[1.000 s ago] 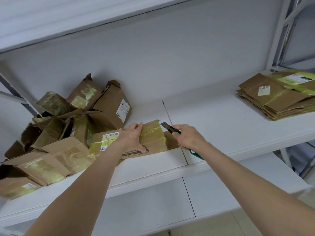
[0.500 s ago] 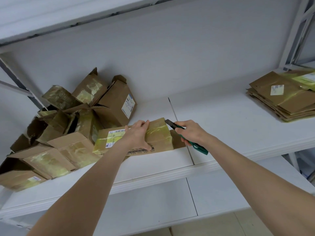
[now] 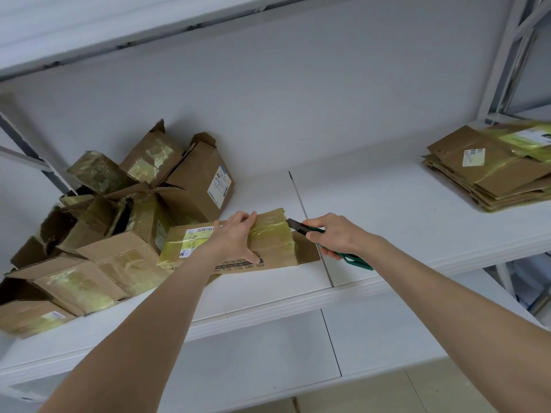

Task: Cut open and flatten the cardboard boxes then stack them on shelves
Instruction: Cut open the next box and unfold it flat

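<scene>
A taped cardboard box (image 3: 271,239) with a white label lies on the white shelf (image 3: 387,222) near its front edge. My left hand (image 3: 235,236) rests on top of the box, fingers spread over its far edge and thumb on the near face. My right hand (image 3: 337,236) grips a green utility knife (image 3: 354,259). Its dark blade tip (image 3: 293,224) touches the box's upper right corner at the yellowish tape.
A heap of several taped, unflattened boxes (image 3: 104,228) fills the shelf's left side. A stack of flattened cardboard (image 3: 492,168) lies at the far right. A lower shelf (image 3: 268,362) runs below, an upper shelf (image 3: 119,22) overhead, and a metal upright (image 3: 504,55) stands at right.
The view has shifted slightly. The knife blade has come up against the box's right top corner; my left hand has stayed on top of the box.
</scene>
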A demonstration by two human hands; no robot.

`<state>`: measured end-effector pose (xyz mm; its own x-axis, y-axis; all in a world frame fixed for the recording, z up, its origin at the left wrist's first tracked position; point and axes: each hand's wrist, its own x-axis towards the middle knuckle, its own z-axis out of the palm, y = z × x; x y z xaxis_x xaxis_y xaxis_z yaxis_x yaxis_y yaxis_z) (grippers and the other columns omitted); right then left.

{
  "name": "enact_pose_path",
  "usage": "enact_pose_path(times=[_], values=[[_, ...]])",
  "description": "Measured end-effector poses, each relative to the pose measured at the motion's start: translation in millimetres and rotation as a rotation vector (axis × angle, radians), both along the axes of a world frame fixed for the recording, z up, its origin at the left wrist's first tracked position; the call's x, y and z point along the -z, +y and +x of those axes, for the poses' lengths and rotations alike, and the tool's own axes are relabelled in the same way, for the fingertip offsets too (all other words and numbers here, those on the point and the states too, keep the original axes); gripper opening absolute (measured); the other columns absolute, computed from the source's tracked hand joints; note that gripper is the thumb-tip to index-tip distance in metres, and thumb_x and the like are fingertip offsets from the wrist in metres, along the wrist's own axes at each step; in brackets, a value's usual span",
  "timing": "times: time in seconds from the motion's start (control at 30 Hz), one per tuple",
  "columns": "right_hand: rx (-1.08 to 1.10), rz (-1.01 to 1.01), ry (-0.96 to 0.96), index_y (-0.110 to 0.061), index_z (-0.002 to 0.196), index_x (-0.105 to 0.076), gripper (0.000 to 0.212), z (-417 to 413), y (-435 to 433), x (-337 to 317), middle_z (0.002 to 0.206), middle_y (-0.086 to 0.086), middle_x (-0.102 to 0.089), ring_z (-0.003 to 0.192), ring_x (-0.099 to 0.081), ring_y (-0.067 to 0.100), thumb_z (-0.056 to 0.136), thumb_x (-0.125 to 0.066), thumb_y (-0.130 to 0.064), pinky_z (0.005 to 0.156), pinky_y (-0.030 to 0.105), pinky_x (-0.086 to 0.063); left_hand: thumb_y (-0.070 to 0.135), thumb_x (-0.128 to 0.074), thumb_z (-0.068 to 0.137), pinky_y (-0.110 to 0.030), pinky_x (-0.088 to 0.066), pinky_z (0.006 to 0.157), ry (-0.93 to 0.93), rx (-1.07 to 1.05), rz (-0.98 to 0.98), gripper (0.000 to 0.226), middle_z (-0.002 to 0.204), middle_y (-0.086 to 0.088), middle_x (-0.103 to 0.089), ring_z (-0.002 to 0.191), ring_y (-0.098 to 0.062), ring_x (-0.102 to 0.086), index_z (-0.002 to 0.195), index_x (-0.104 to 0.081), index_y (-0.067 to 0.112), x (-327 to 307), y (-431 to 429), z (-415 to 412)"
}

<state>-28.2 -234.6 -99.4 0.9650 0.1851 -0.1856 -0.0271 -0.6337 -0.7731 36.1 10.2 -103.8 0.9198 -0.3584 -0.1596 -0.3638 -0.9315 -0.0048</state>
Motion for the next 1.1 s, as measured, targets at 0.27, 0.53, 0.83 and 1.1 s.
enact_pose_path(times=[0.27,0.53,0.83,1.1], values=[[-0.033,-0.033,0.052,-0.023,0.124,-0.061,0.03,-11.6,-4.6,-6.3,0.065,0.011,-0.058,0.053,-0.048,0.024,0.1,-0.044,-0.02,0.051,0.027,-0.043,0.051,-0.079,0.07,-0.056,-0.019,0.116,0.023,-0.017,0.024,0.116,0.147,-0.002,-0.027,0.137,-0.022,-0.029,0.155,-0.007,0.019,-3.6,-0.8,0.9],[0.025,0.114,0.093,-0.034,0.122,-0.062,0.03,-10.0,-34.2,-9.8,0.062,0.007,-0.056,0.046,-0.048,0.018,0.097,-0.053,-0.019,0.046,0.025,-0.041,0.051,-0.077,0.07,-0.057,-0.017,0.116,0.012,-0.091,0.004,0.115,0.15,0.001,-0.024,0.138,-0.023,-0.031,0.155,-0.007,0.019,-2.7,1.6,3.9],[0.245,-0.64,0.047,-0.04,0.149,-0.017,0.065,19.6,-50.3,43.2,0.128,0.011,-0.04,0.118,-0.044,0.031,0.096,-0.04,-0.01,0.083,0.037,-0.042,0.065,-0.073,0.067,-0.053,-0.018,0.116,-0.079,0.021,0.028,0.117,0.152,-0.003,-0.026,0.141,-0.021,-0.024,0.155,-0.01,0.019,-7.0,-50.7,-2.7],[0.366,-0.05,-0.091,-0.01,0.142,-0.04,0.081,32.6,0.6,-1.6,0.128,0.007,-0.057,0.125,-0.051,0.029,0.085,-0.056,-0.066,0.094,0.039,-0.044,0.072,-0.041,0.087,-0.055,-0.002,0.118,-0.056,-0.098,-0.079,0.089,0.162,-0.004,-0.007,0.149,-0.021,-0.008,0.156,-0.006,0.028,-27.1,-24.5,-7.0]])
